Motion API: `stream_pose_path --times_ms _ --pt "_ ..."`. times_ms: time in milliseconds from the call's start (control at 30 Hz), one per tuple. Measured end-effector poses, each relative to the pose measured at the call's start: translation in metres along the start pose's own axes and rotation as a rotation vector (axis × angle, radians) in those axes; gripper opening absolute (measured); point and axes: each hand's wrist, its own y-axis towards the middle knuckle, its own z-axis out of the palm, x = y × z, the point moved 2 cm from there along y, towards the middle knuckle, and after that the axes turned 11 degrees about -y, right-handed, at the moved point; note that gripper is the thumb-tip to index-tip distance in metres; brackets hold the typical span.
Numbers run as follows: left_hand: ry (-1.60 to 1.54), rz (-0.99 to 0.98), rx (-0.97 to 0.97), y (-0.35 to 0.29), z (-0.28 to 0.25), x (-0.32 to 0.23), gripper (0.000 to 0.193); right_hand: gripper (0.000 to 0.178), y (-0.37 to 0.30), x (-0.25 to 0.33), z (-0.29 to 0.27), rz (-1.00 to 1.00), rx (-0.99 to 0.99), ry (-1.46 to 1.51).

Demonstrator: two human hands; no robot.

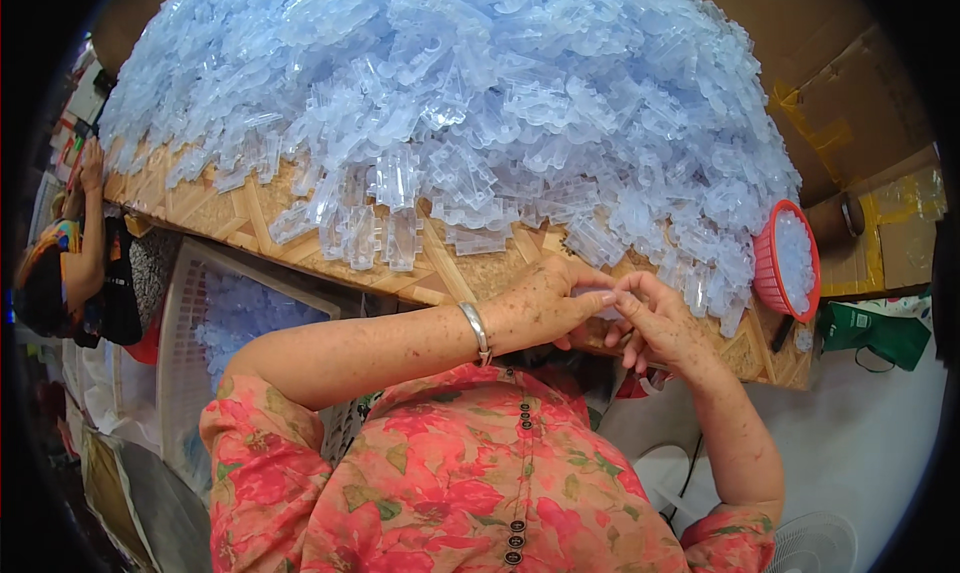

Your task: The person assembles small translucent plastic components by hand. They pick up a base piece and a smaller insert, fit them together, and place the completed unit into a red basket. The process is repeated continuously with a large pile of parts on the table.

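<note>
Patterned wood-look table (245, 218) in front of me, brown cardboard (850, 93) with yellow tape (835, 133) at my far right, pale floor (865, 443) on my right, white fan (815, 548) near right

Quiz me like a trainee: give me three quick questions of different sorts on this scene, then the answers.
1. True or false: the red basket holds clear pieces.

2. Where are the left hand and right hand?
A, far apart
B, close together at the near edge of the table
C, inside the basket

3. What colour is the bracelet beside the left hand?

Key: 1, true; 2, B; 3, silver.
</note>
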Motion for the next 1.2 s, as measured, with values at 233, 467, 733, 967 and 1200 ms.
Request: stream_pose_path --times_ms 233,467,733,967,1200 --pt "-0.152 -0.214 0.038 -0.001 0.002 -0.009 0.042 0.045 0.004 0.003 0.000 0.052 0.107 0.168" --pt "-0.264 -0.317 0.060 0.003 -0.003 -0.013 0.044 0.037 0.009 0.005 -0.004 0.083 0.152 0.276" --pt "-0.402 -0.339 0.008 0.006 -0.004 -0.004 0.039 0.035 0.013 0.005 -0.001 0.110 0.145 0.256" --pt "-0.353 -0.322 -0.045 0.005 0.002 -0.007 0.039 0.037 0.013 0.001 -0.001 0.023 0.105 0.232" --pt "-0.104 0.222 -0.031 -0.008 0.008 0.026 0.045 0.047 0.008 -0.019 0.007 -0.108 -0.007 0.269"
